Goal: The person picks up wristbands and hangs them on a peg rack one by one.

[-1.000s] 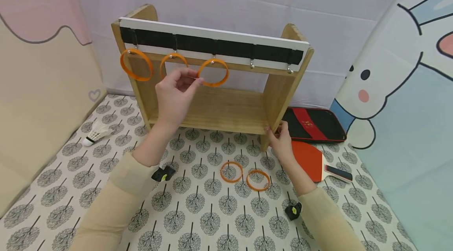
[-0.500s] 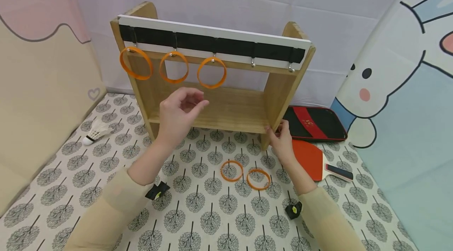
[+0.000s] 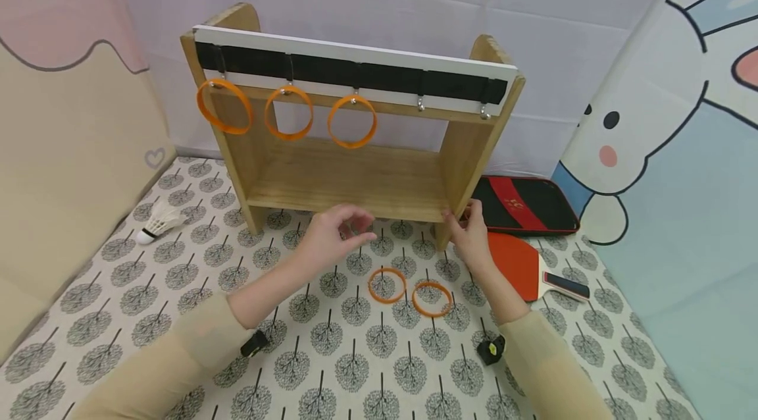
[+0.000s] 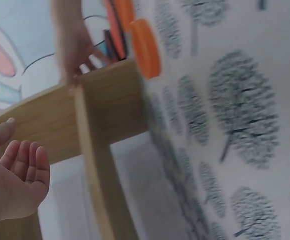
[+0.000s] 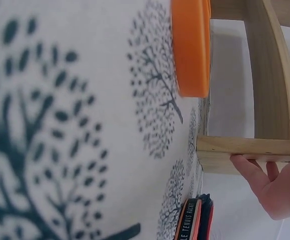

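My left hand (image 3: pixel 334 236) is in the air in front of the rack's lower shelf, fingers loosely curved, thumb apart, nothing held. In the left wrist view this hand (image 4: pixel 22 180) shows the same loose curl. My right hand (image 3: pixel 470 242) grips the lower right side panel of a wooden rack (image 3: pixel 355 183); in the right wrist view its fingers (image 5: pixel 250 170) lie against the panel. Three orange rings hang from hooks along the rack's top bar: left (image 3: pixel 233 131), second (image 3: pixel 289 137) and middle (image 3: pixel 352 145). Two more orange rings (image 3: pixel 387 302) lie side by side on the tablecloth.
The two right-hand hooks (image 3: pixel 421 104) bear no ring. Beyond my right hand lie a red table tennis bat (image 3: pixel 515 266) and a black and red case (image 3: pixel 545 208). A shuttlecock (image 3: pixel 160 222) lies at the left. Printed cloth walls stand behind and beside the table.
My left hand has let go of the middle ring, which now hangs from its hook, and has moved down and right toward the table. The right hand has stayed on the rack.
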Tool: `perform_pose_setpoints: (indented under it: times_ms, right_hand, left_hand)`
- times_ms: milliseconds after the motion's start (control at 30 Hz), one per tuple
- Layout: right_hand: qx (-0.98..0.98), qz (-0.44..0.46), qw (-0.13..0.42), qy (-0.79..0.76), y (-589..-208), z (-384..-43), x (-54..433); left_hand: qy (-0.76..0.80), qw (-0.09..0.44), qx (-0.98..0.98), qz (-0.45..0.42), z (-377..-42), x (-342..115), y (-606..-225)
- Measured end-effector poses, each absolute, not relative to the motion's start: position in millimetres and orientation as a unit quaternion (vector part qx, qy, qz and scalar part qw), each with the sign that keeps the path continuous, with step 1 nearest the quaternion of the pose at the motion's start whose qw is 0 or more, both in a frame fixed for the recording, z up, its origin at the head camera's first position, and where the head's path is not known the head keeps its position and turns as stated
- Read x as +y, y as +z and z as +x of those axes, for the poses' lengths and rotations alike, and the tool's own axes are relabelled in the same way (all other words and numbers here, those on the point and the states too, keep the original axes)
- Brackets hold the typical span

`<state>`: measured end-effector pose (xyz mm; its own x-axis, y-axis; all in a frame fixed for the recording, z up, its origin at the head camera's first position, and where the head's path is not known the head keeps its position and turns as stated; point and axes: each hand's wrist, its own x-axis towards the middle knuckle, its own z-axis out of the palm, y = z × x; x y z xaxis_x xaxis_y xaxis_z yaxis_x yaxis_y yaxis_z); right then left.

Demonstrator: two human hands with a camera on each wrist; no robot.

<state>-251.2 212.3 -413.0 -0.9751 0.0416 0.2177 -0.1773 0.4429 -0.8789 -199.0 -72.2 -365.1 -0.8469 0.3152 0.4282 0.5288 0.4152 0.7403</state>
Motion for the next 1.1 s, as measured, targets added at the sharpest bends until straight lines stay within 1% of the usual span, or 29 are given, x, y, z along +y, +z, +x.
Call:
perform_pose_setpoints:
  times_ms: [233, 400, 533, 633, 733, 967, 1100]
  right_hand:
    - [-0.839, 0.034, 0.098, 0.534, -412, -250, 213]
    - [-0.842, 0.030, 0.088, 0.531, -408, -248, 213]
    - [-0.845, 0.036, 0.086, 0.527, -392, -238, 206]
    - [-0.847, 0.036, 0.086, 0.523, -381, -231, 201]
    - [-0.851, 0.040, 0.086, 0.516, -379, -230, 200]
    - [-0.849, 0.035, 0.091, 0.518, -406, -250, 212]
    - [-0.847, 0.034, 0.093, 0.523, -412, -252, 213]
  left_hand:
    - [-0.438, -0.006, -0.863, -0.253, -204, -67, -395]
    - [-0.404, -0.069, -0.872, -0.267, -214, -64, -410]
    - [-0.366, -0.114, -0.875, -0.294, -224, -62, -419]
    - [-0.335, -0.138, -0.874, -0.325, -230, -60, -425]
    - [-0.318, -0.153, -0.870, -0.345, -235, -58, -429]
    - [-0.311, -0.182, -0.861, -0.359, -246, -54, -432]
    - [-0.317, -0.202, -0.855, -0.357, -252, -53, -435]
